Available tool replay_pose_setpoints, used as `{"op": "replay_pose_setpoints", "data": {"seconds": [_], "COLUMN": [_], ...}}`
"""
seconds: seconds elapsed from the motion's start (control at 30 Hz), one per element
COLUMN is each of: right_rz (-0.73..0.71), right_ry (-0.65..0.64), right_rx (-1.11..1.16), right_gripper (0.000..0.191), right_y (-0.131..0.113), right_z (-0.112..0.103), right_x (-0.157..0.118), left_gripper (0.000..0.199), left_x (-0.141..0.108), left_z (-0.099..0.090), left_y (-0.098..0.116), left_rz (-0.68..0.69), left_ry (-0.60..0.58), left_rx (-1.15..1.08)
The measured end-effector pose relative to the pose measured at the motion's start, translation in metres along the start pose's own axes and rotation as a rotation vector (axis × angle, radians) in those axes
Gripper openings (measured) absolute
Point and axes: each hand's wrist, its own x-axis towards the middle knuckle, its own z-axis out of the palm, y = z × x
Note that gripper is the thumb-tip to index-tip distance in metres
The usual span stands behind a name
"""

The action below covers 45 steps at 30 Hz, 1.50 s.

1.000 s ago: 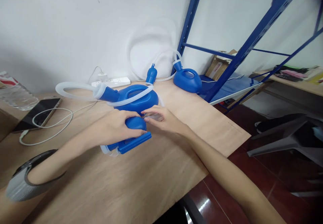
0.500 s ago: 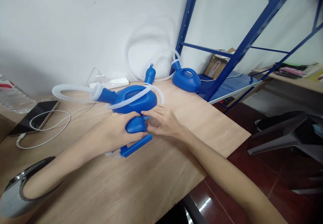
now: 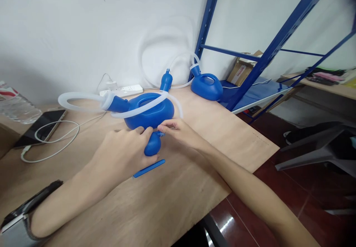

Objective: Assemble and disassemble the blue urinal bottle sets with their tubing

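Note:
My left hand (image 3: 130, 147) is wrapped round a small blue bulb-shaped piece (image 3: 152, 144) with a flat blue bar (image 3: 149, 168) below it. At the piece's narrow tip, the thumb and fingers of my right hand (image 3: 174, 128) pinch together; what lies between them is too small to name. Just behind both hands lies a large blue bottle (image 3: 150, 109) with a handle. A translucent corrugated hose (image 3: 80, 95) leaves its neck, loops to the left and crosses over the bottle.
A second blue bottle (image 3: 207, 87) and a small blue piece (image 3: 166, 81) joined by hose stand near the wall. A power strip (image 3: 122, 91), a phone (image 3: 41, 128) with a white cable and a clear plastic bottle (image 3: 18, 104) lie left. Blue shelving (image 3: 250, 82) rises right.
My left hand has rolled over, turning the blue piece and bar, so the bar shows edge-on. The fingers of my right hand have closed in nearer the tip.

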Motion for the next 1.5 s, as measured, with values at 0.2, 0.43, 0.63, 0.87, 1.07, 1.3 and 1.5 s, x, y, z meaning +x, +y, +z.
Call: {"op": "replay_pose_setpoints", "data": {"seconds": [0.2,0.43,0.63,0.87,1.07,1.3,1.5], "right_rz": [0.006,-0.113,-0.252,-0.242,0.004,-0.131,-0.185], "right_ry": [-0.006,0.035,0.034,0.047,-0.036,-0.007,0.073], "right_rx": [0.054,-0.185,-0.222,-0.155,0.167,-0.083,-0.199], "right_gripper": [0.041,0.031,0.024,0.02,0.037,0.016,0.019], "right_y": [0.005,0.002,-0.003,-0.009,-0.009,-0.01,-0.014], "right_z": [-0.002,-0.007,-0.006,-0.005,-0.004,-0.001,0.007], "right_x": [-0.002,-0.002,-0.005,-0.006,-0.007,-0.012,-0.016], "left_gripper": [0.058,0.038,0.035,0.046,0.037,0.033,0.029], "left_x": [-0.001,0.007,0.008,0.01,0.007,0.005,0.007], "left_z": [-0.004,-0.019,-0.026,-0.031,-0.037,-0.035,-0.035], "left_y": [0.0,-0.008,-0.022,-0.027,-0.026,-0.022,-0.015], "left_rz": [0.01,-0.007,0.033,-0.019,0.017,0.042,0.01], "left_ry": [-0.005,-0.04,-0.084,-0.146,-0.04,-0.061,-0.05], "left_rx": [-0.016,-0.158,-0.396,-0.48,-0.342,-0.338,-0.339]}}
